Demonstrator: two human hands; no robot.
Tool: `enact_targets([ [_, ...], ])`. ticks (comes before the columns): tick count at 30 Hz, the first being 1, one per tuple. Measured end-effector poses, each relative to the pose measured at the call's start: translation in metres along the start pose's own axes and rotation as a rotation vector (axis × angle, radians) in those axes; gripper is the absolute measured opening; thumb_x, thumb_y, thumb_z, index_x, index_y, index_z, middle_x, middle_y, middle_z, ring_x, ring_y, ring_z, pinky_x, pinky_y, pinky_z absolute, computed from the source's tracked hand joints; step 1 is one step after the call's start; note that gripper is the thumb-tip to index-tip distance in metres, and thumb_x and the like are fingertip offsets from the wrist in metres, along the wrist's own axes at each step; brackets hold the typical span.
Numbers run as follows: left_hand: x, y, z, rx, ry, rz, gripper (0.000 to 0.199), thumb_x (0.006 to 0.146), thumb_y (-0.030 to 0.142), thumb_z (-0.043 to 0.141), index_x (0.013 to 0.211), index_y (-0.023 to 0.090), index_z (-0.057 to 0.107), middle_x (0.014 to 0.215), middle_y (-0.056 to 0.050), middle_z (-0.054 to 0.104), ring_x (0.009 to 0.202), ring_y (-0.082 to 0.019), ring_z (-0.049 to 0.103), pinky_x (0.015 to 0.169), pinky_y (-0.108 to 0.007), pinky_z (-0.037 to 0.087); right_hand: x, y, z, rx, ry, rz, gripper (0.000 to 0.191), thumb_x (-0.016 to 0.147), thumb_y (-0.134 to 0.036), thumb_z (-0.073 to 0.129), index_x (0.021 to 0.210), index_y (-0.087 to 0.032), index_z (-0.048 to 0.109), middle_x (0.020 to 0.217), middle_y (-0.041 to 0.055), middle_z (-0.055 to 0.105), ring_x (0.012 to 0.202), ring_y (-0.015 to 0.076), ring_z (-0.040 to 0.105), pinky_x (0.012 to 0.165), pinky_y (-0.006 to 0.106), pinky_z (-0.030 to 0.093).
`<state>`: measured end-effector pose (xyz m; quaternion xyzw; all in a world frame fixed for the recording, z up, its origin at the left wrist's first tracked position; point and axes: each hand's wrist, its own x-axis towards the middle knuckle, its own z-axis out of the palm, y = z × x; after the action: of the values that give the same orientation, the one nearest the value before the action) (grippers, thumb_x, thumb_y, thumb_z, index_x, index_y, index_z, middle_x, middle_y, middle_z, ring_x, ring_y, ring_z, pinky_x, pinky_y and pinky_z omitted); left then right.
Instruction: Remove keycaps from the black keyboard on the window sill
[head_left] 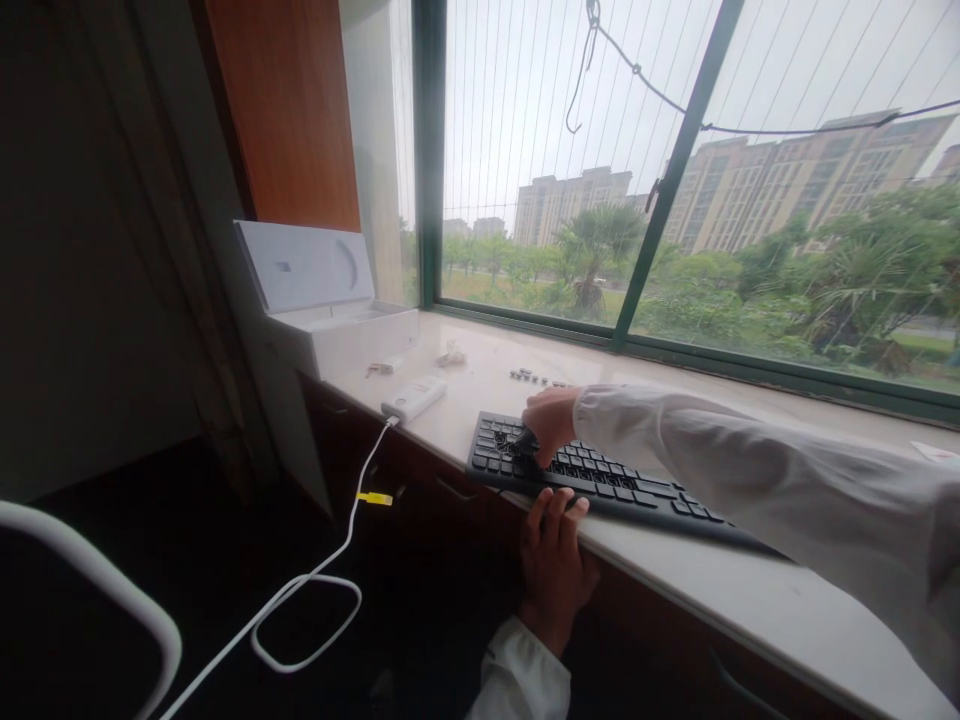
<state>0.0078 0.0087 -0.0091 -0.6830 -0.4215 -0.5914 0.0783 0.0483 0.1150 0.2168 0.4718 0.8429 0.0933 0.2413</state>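
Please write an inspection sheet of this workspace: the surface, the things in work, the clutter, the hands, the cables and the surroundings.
Surface: pale stone window ledge, glossy, running under the window.
Things in work: flat black computer keyboard lying near the ledge's front edge; a row of small dark loose pieces behind it, too small to identify.
Clutter: open white cardboard box with raised lid; white oblong device; small crumpled scraps.
Hands: right hand on the keyboard's left end, pinching something dark; left hand at the keyboard's front edge, fingers touching it.
Cables: white cable hanging from the device, looping below, with a yellow tag.
Surroundings: green-framed window, trees and buildings outside; white chair rail at lower left.
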Motion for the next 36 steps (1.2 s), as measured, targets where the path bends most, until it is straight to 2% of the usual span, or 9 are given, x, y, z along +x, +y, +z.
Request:
enact_targets([
  [8,0.0,-0.001,-0.001,0.007,0.007,0.019,0.038,0.079,0.024,0.056,0.116,0.024,0.063,0.125,-0.001,0.064,0.122,-0.021,0.05,0.104,-0.033,0.039,0.006,0.019,0.01,0.078,0.099,-0.017,0.039,0.066,-0.045,0.067,0.081,-0.01,0.075,0.079,0.017,0.07,0.073,0.0262,0.064,0.066,0.036,0.043],
  [11,0.0,-0.001,-0.002,-0.015,0.0,0.016,0.038,0.081,0.023,0.054,0.118,0.026,0.063,0.126,0.0,0.063,0.123,-0.02,0.049,0.105,-0.032,0.038,-0.007,0.032,0.011,0.173,0.178,-0.016,0.034,0.083,-0.041,0.052,0.086,-0.015,0.073,0.081,0.0126,0.071,0.074,0.0209,0.063,0.069,0.031,0.043],
  [13,0.0,0.0,-0.002,-0.024,0.005,0.011,0.038,0.081,0.023,0.053,0.118,0.026,0.063,0.125,0.001,0.063,0.123,-0.02,0.049,0.105,-0.032,0.038,-0.02,0.04,0.013,0.271,0.286,0.004,0.041,0.093,-0.038,0.034,0.101,-0.017,0.069,0.093,0.0113,0.072,0.08,0.0185,0.062,0.073,0.03,0.044],
  [15,0.0,0.001,-0.003,-0.027,0.01,-0.003,0.038,0.08,0.022,0.054,0.116,0.026,0.063,0.125,0.0,0.064,0.123,-0.02,0.049,0.104,-0.032,0.039,-0.034,0.047,0.016,0.587,0.433,0.046,0.046,0.095,-0.044,0.03,0.11,-0.017,0.064,0.103,0.0117,0.071,0.073,0.0171,0.06,0.068,0.03,0.044],
  [18,0.001,0.004,-0.006,-0.029,-0.005,-0.02,0.039,0.078,0.021,0.055,0.116,0.024,0.063,0.125,-0.001,0.064,0.124,-0.021,0.049,0.105,-0.033,0.039,-0.049,0.053,0.025,1.114,0.561,0.011,0.047,0.088,-0.056,0.04,0.096,-0.016,0.063,0.101,0.0135,0.071,0.073,0.0195,0.059,0.065,0.032,0.045],
  [21,0.003,0.006,-0.011,-0.017,-0.05,-0.019,0.043,0.077,0.018,0.055,0.118,0.024,0.062,0.127,-0.001,0.062,0.125,-0.022,0.048,0.106,-0.033,0.039,-0.055,0.05,0.035,1.251,0.562,0.015,0.053,0.086,-0.064,0.035,0.081,-0.017,0.06,0.084,0.0099,0.068,0.073,0.0196,0.057,0.065,0.032,0.045],
  [26,0.004,0.01,-0.019,0.022,-0.096,-0.037,0.051,0.074,0.009,0.051,0.121,0.026,0.061,0.13,0.001,0.061,0.127,-0.021,0.047,0.106,-0.033,0.04,-0.052,0.036,0.051,1.287,0.498,0.132,0.063,0.086,-0.073,0.032,0.081,-0.018,0.063,0.053,-0.0007,0.049,0.051,0.0125,0.043,0.054,0.028,0.035],
  [32,0.005,0.013,-0.022,0.012,-0.09,-0.04,0.053,0.071,0.008,0.049,0.12,0.025,0.061,0.128,0.001,0.061,0.128,-0.021,0.045,0.108,-0.032,0.038,-0.04,0.033,0.064,1.243,0.438,-0.003,0.046,0.073,-0.064,0.065,0.087,-0.019,0.067,0.074,0.0023,0.066,0.07,0.0165,0.057,0.063,0.029,0.043],
  [36,0.01,0.016,-0.023,0.001,-0.04,-0.044,0.048,0.073,0.009,0.048,0.117,0.023,0.061,0.123,0.0,0.063,0.126,-0.02,0.046,0.107,-0.031,0.037,-0.036,0.032,0.068,1.236,0.418,-0.091,0.045,0.074,-0.061,0.064,0.092,-0.02,0.07,0.088,0.003,0.07,0.086,0.0217,0.062,0.076,0.034,0.048],
])
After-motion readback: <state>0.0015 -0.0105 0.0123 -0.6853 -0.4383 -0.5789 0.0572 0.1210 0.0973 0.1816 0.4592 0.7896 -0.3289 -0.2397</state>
